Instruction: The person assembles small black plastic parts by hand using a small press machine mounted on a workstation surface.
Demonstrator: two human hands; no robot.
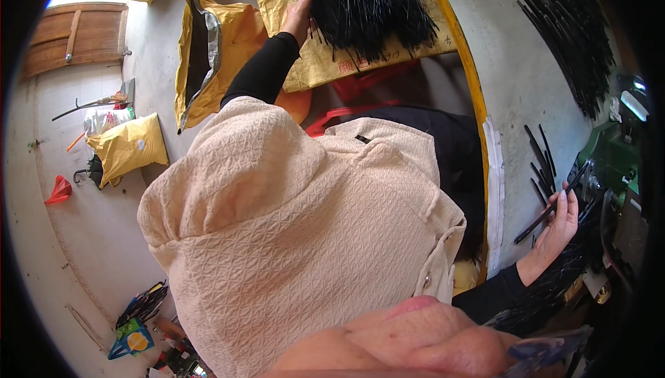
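Observation:
At the top, my left hand (299,16) reaches to the edge of a large pile of thin black rods (367,11). Its thumb presses on the rods, and the other fingers are mostly hidden among them. The pile lies on a flat yellow woven sack (305,66). Over at the right, my right hand (556,224) pinches a longer black rod (537,226), tilted up toward a green machine (613,149). Several loose black rods (542,160) lie on the pale tabletop (509,94) just beyond that hand.
Another heap of black rods (564,32) covers the table's far right. A yellow strip (467,59) edges the table. An open yellow sack (225,46) stands left of my left arm. Farther left are a stuffed yellow sack (131,146) by the wall and a wooden door (76,35).

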